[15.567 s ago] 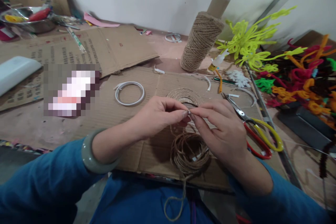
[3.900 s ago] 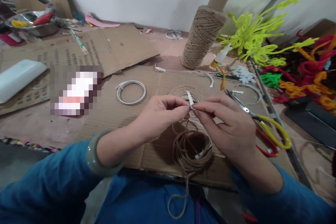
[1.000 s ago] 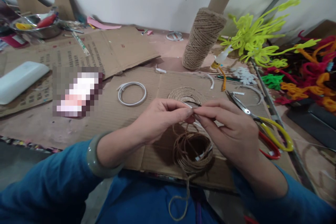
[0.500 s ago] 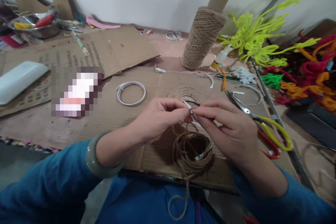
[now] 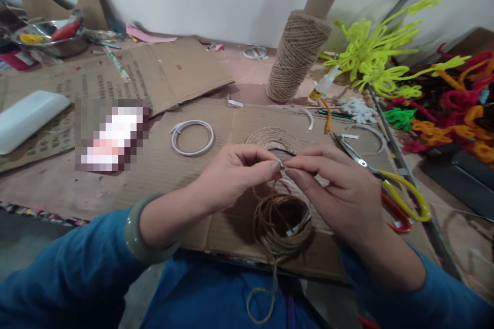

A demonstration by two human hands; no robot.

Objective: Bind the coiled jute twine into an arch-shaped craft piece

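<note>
Dim, soft light; dark shadows on cardboard (image 5: 224,113); bright screen (image 5: 113,136) pixelated; edges stretched, slightly soft

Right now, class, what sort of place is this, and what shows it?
Probably a craft workspace: scissors, a twine spool and a glue bottle surround the working hands.

No wording can be read: the dark print (image 5: 110,86) on the cardboard sheet (image 5: 196,61) is too blurred, and the yellow label (image 5: 315,95) on the small bottle (image 5: 326,84) right of that sheet is too small.
</note>
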